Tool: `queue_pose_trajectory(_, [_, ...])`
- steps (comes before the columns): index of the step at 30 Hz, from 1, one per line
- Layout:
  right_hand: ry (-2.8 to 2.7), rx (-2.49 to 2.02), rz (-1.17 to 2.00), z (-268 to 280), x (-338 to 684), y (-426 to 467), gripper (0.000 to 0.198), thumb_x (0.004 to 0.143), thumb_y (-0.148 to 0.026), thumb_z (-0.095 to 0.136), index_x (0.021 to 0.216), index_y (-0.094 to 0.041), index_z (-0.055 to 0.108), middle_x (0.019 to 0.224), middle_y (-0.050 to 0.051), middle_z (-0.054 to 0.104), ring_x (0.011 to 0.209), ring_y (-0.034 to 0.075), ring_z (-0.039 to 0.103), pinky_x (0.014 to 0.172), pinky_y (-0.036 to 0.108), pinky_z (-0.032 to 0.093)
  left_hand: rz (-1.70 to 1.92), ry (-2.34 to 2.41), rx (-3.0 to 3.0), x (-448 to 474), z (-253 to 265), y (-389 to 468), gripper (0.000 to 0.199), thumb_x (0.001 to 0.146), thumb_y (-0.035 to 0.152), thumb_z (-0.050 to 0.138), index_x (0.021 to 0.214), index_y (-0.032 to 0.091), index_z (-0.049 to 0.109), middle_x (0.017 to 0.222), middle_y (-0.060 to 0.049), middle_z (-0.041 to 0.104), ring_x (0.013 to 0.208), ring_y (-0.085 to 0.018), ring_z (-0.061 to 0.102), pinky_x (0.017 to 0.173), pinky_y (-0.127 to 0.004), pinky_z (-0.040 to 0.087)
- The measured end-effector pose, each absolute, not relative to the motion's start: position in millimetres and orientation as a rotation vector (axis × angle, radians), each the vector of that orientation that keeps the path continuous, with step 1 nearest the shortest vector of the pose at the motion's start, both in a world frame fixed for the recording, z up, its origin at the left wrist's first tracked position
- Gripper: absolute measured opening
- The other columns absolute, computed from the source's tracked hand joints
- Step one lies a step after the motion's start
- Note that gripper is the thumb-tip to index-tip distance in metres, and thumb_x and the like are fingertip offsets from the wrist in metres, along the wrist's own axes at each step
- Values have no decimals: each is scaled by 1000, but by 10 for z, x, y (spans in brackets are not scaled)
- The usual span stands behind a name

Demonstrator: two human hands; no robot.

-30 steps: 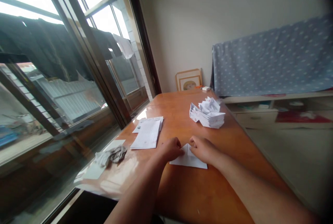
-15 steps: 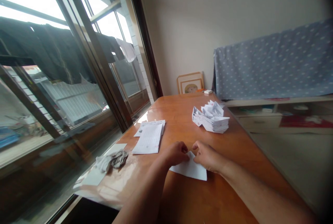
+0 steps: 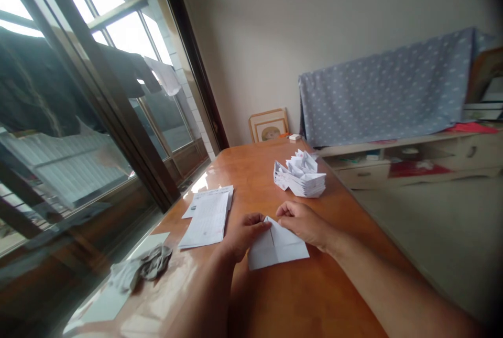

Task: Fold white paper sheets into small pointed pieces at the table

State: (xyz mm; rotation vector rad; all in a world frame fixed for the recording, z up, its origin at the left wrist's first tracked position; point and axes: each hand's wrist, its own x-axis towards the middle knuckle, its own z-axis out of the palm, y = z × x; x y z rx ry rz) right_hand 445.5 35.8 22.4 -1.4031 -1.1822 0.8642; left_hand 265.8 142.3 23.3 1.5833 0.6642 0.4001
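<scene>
White peaked folded-paper piece (image 3: 280,250): pinched near peak by left hand (image 3: 247,233), thumb on top.
Right hand (image 3: 304,222): curled at right slope; gripping or merely touching, hard to say.
Folds (image 3: 272,239): probably light, springy, easily crumpled; best pinched flat along slopes.
Glossy orange-brown wooden table (image 3: 314,296): beneath piece, likely slippery.
Stacked white folded-paper shapes (image 3: 301,178): beyond, apart.

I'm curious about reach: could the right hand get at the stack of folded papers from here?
Probably yes: the stack sits just beyond the right hand, with only tabletop visible between them.
</scene>
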Motion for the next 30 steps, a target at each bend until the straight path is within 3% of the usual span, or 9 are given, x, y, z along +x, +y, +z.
queue_pose_trajectory(3, [-1227,-1410,821,220,4457,358,13,82,-28,59,86,-18,66,76,-1,63,69,14,54,58,25,40,384,708,1566,2675,234,1354,35,77,47,76,81,16,60,68,2,53,56,-9,42,51,-21,26])
queue_pose_trajectory(8, [-1277,-1423,752,204,4420,369,11,77,-28,65,79,-17,68,75,0,66,72,16,56,62,25,41,373,676,1561,2704,251,1237,38,76,49,77,84,15,61,71,1,57,58,-8,43,52,-21,27])
queue_pose_trajectory(16, [-1216,-1394,793,232,4388,335,11,79,-28,62,78,-18,66,72,-2,62,69,14,52,64,25,40,489,680,1608,2727,260,1205,19,79,35,65,77,17,59,64,4,49,58,-9,41,55,-22,31])
queue_pose_trajectory(23, [-1230,-1427,809,242,4358,326,14,83,-29,59,77,-18,64,72,-1,60,68,14,51,61,25,39,514,728,1636,2760,214,1208,21,81,35,61,72,18,54,60,6,42,55,-9,34,50,-22,23])
queue_pose_trajectory(30, [-1286,-1465,702,216,4355,343,15,84,-27,56,73,-18,63,74,-1,64,72,15,55,63,25,41,495,792,1699,2786,256,1193,22,81,35,61,70,18,54,60,5,41,55,-9,35,49,-22,23])
